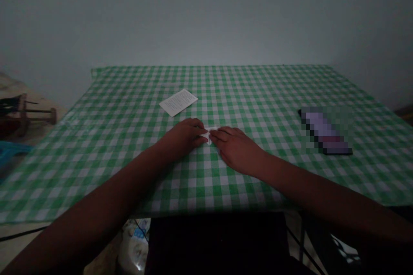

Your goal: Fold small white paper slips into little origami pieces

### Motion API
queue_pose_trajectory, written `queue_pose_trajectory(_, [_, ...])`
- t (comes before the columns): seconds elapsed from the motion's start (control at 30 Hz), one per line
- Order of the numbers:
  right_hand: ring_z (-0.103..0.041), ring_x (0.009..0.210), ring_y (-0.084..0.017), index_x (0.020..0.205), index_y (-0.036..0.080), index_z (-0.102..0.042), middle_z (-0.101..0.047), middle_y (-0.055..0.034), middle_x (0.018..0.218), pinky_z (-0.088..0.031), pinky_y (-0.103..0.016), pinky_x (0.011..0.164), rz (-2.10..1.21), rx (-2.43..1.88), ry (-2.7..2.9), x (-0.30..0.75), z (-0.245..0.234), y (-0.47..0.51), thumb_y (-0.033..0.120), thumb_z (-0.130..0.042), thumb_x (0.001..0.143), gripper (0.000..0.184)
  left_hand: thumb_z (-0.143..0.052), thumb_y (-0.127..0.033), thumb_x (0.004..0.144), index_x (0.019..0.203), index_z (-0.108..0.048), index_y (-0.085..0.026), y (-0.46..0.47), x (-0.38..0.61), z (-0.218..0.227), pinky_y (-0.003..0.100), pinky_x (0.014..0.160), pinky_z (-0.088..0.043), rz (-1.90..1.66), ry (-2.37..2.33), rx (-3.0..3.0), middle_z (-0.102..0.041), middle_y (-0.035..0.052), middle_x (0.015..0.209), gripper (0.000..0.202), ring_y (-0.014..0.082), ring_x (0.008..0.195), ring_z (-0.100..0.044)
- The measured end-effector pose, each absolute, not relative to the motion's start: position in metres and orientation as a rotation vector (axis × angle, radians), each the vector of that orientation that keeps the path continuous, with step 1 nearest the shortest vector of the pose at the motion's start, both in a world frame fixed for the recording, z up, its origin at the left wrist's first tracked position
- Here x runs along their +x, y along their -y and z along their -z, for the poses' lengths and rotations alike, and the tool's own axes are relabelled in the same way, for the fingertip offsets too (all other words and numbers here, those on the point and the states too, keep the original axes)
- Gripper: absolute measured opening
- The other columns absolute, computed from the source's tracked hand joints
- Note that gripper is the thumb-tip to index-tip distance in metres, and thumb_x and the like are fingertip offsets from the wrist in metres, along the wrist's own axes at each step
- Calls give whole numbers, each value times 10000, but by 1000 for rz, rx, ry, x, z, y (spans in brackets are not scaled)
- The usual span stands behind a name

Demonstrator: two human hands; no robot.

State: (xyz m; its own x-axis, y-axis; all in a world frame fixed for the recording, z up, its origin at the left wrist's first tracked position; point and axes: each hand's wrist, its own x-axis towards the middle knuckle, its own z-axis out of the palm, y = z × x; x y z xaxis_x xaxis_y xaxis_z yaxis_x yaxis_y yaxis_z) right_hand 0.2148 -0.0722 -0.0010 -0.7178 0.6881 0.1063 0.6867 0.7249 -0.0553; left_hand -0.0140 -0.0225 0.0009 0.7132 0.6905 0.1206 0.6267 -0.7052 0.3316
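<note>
A small white piece of paper (206,135), apparently folded, lies on the tablecloth in front of me, mostly covered by my fingers. My left hand (187,135) pinches its left side between thumb and fingers. From the right, my right hand (237,148) presses its fingertips together on the paper's other side, with the thumb tucked low. The fingertips of both hands nearly meet over it. Just beyond my left hand, a printed sheet (178,102) with lines of small text lies flat and turned at an angle.
A green and white checked tablecloth (258,94) covers the table. A phone (325,133), its screen blurred out, rests at the right. Behind stands a pale wall (206,21). A wooden object (24,114) and a blue item (13,150) are on the floor at left.
</note>
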Motion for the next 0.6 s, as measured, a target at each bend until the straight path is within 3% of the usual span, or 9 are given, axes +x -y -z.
queue_pose_trajectory(0.2, [-442, 1329, -357, 1476, 45, -486, -499, -133, 1533, -389, -510, 1112, -20, -1259, 2746, 207, 2, 87, 269, -450, 985, 541, -588, -293, 969, 1066, -751, -189, 23, -13, 4, 402, 1007, -495, -335, -1055, 2700, -666, 89, 1147, 215, 232, 1091, -608])
queue_pose_trajectory(0.6, [-469, 1251, -341, 1433, 74, -533, -545, -126, 1482, -406, -505, 1047, 3, -1292, 2680, 204, 0, 90, 299, -445, 979, 515, -613, -261, 952, 1043, -754, -179, 21, -12, 4, 420, 1006, -485, -364, -1029, 2670, -665, 88, 1129, 187, 226, 1062, -614])
